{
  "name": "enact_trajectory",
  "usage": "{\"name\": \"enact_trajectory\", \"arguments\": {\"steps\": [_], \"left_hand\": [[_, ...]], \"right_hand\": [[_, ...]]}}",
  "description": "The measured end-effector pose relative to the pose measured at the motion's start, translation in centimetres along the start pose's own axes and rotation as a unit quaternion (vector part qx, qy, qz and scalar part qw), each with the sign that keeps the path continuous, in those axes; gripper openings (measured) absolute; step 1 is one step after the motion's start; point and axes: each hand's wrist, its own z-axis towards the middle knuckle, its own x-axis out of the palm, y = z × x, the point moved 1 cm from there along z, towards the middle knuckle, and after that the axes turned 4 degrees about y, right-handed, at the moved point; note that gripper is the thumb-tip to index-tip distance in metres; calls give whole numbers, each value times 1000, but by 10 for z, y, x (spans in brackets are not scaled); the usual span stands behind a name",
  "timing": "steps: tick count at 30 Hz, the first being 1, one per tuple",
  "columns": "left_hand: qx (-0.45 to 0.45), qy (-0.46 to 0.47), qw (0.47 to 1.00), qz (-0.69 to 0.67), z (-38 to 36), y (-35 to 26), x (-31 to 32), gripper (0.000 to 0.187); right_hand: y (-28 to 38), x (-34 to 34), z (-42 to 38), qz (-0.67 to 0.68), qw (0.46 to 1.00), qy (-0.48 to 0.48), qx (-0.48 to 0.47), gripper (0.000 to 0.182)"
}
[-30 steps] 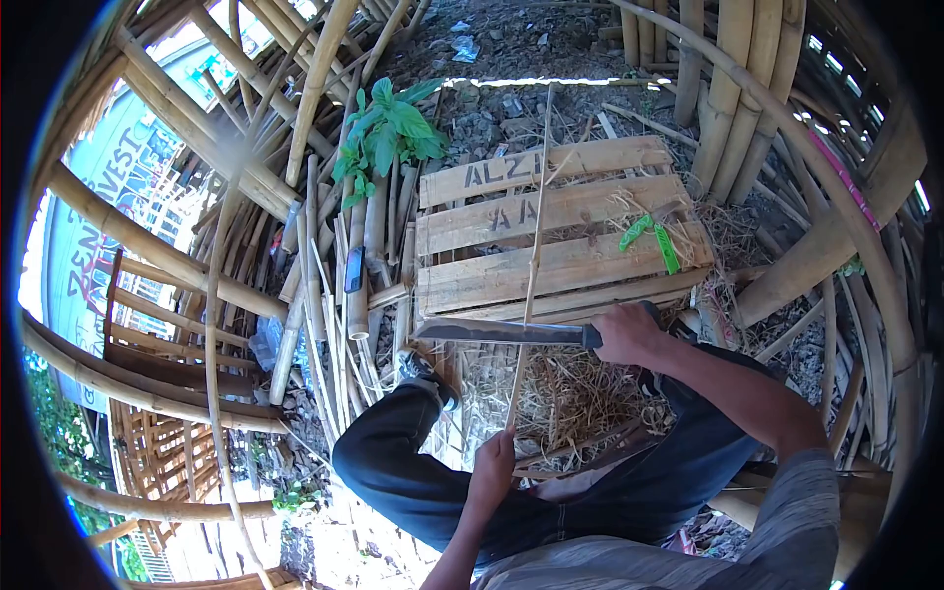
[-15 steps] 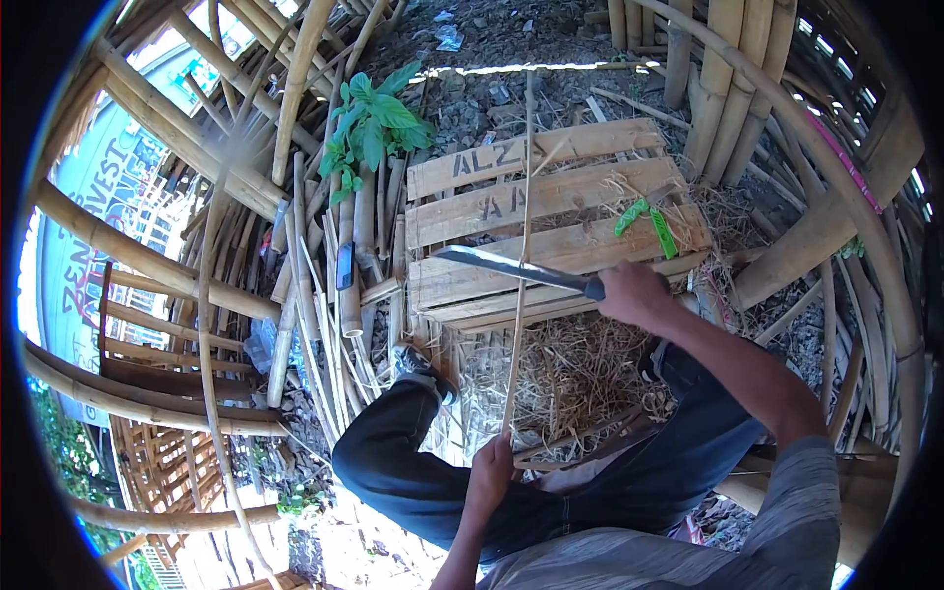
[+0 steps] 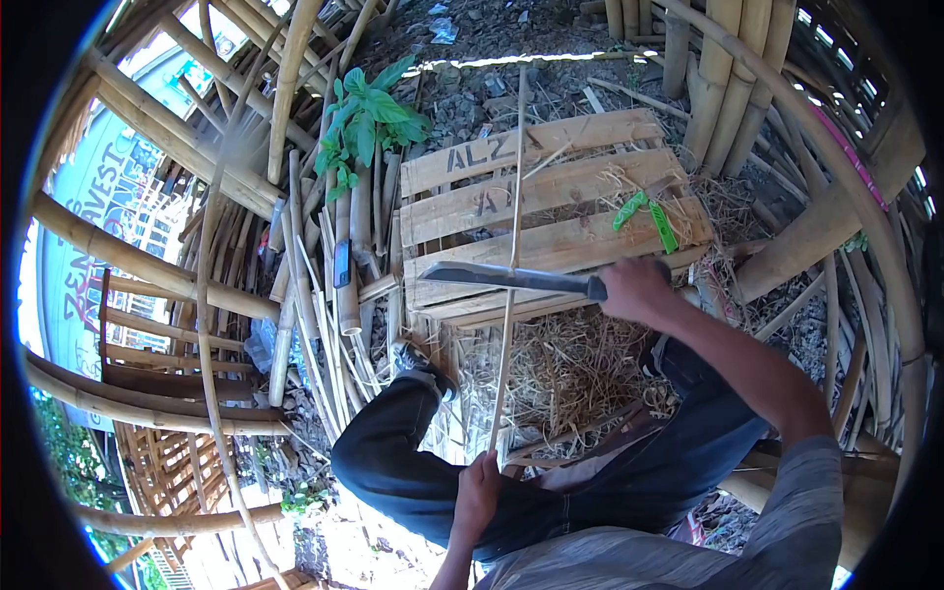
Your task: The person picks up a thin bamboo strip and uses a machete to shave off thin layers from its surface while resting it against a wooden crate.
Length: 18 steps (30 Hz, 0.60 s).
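My right hand [image 3: 635, 292] is closed round the dark handle of a long knife [image 3: 511, 278], whose blade points left and lies across a thin bamboo strip [image 3: 507, 344]. The lower end of that strip is held in my left hand [image 3: 479, 487], near my lap. From there it runs up over a slatted wooden crate [image 3: 452, 218] with black lettering. Two bright green pieces [image 3: 661, 226] rest on the crate's right side, beside some straw-like shavings.
Bamboo poles [image 3: 733, 88] stand at the upper right, with more framing at the left. A leafy plant [image 3: 369, 118] and a phone-like object [image 3: 342, 263] are left of the crate. Shavings [image 3: 570, 379] lie between my legs.
The knife blade has tilted to lie closer to level and sits slightly lower across the strip. My left hand and the strip have shifted a little to the left.
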Motion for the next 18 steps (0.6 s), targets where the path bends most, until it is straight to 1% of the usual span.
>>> {"name": "enact_trajectory", "arguments": {"steps": [1,3,4,5,7,8,10,11,13,14,16,17,18], "left_hand": [[-5,0,1000,2,0,2,-2,38],[-7,36,994,-106,17,6,2,40],[19,31,995,-93,18,6,4,38],[17,31,995,-93,17,4,5,38],[5,31,995,-95,19,-3,4,37],[4,33,995,-92,18,-5,3,37],[-47,18,987,-152,17,-7,1,36],[-49,19,987,-151,16,-4,1,36],[-61,29,990,-126,10,6,0,37],[-62,29,990,-124,7,13,1,37],[-15,42,997,-63,1,26,0,38],[-17,41,997,-62,0,22,-2,38],[-16,34,997,-62,1,11,-4,39]], "right_hand": [[1,5,-3,4,1000,4,-2,24],[3,-4,0,-24,998,-51,-12,25],[9,-2,-6,6,999,-32,0,25],[15,3,-13,6,1000,-30,0,25],[25,12,-25,33,998,-9,-60,22],[30,18,-29,36,998,-10,-57,22],[39,28,-32,-18,988,22,-149,21],[41,30,-32,-16,989,23,-148,21],[44,33,-33,-41,982,47,-179,21],[41,29,-30,-39,982,48,-179,21],[26,14,-17,16,994,64,-85,21],[18,9,-10,18,994,66,-86,21],[7,2,-1,11,998,20,-53,21]]}}
